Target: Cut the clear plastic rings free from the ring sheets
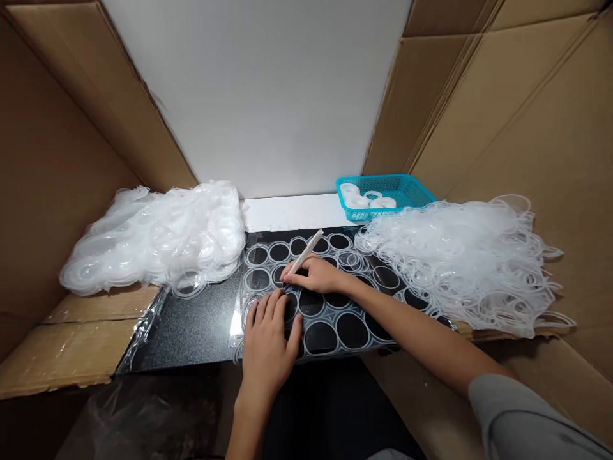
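Observation:
A clear silicone sheet (335, 316) with rows of round holes lies flat on a black glossy board (191, 322). My left hand (269, 345) presses flat on the sheet's near left part, fingers together. My right hand (313, 275) grips a white pen-like tool (305, 252), its tip down on the sheet just beyond my left fingertips. A few loose clear rings (352, 259) lie on the sheet's far side.
A heap of clear round discs (158, 236) sits at left, a tangled heap of clear rings (474, 259) at right. A teal basket (383, 195) holding white rings stands at the back. Cardboard walls (522, 121) enclose both sides; a white panel (268, 96) stands behind.

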`<state>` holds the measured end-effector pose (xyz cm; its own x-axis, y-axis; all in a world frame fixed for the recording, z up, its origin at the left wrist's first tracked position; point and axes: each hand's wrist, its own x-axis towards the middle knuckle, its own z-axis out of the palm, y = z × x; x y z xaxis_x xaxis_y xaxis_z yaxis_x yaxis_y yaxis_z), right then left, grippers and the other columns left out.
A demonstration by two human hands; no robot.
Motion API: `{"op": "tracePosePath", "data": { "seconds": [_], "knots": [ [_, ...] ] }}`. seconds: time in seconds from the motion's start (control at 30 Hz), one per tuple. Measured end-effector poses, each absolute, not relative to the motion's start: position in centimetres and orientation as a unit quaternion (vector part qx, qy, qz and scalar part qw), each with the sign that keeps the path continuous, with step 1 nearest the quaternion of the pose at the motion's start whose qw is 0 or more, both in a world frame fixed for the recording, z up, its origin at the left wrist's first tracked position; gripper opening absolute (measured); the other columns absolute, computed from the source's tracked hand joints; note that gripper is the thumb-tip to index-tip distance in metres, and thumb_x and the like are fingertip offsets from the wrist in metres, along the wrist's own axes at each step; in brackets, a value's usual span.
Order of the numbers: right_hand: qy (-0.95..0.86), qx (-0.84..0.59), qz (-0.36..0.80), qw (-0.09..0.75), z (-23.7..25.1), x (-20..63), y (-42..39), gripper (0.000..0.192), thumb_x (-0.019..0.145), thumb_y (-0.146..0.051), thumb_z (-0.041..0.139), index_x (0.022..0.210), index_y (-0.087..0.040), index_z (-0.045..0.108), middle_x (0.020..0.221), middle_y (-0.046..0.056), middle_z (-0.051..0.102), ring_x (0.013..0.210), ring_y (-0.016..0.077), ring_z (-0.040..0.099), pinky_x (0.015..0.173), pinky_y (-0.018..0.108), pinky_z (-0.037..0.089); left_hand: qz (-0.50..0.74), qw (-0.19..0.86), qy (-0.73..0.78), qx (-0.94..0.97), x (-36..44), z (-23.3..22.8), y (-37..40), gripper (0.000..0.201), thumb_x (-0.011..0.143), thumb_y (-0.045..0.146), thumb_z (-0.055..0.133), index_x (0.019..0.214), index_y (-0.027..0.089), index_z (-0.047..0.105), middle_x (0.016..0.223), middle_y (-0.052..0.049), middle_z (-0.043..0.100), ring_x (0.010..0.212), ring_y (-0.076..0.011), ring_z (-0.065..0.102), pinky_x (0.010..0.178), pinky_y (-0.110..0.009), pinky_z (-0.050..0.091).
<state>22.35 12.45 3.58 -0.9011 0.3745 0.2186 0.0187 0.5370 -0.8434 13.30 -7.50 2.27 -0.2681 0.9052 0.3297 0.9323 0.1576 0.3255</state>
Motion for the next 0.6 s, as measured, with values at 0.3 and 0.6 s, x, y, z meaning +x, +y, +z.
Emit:
{"op": "tracePosePath", "data": {
  "seconds": [0.3, 0.6],
  "knots": [
    [-0.859, -0.117, 0.453, 0.205, 3.3, 22.5, 12.2, 0.016, 0.098, -0.030, 0.067, 0.095, -0.023, 0.082, 0.107, 0.002, 0.082, 0.104, 0.0203, 0.075, 0.104, 0.035, 0.052, -0.227, 0.030, -0.760, -0.608, 13.3, 2.2, -7.4, 0.035, 0.104, 0.039, 0.051, 0.133, 0.021, 0.060, 0.144, -0.010, 0.065, 0.135, -0.0317, 0.056, 0.119, -0.057, 0.038],
    [-0.948, 0.070, 0.196, 0.240, 1.3, 22.0, 13.0, 0.023, 0.106, -0.026, 0.055, 0.115, -0.020, 0.075, 0.117, 0.007, 0.080, 0.101, 0.0208, 0.073, 0.094, 0.038, 0.051, -0.233, 0.002, -0.769, -0.595, 13.1, 2.6, -7.2, 0.028, 0.103, 0.037, 0.053, 0.126, 0.022, 0.060, 0.146, -0.010, 0.063, 0.136, -0.0305, 0.054, 0.120, -0.056, 0.036]
  ]
}}
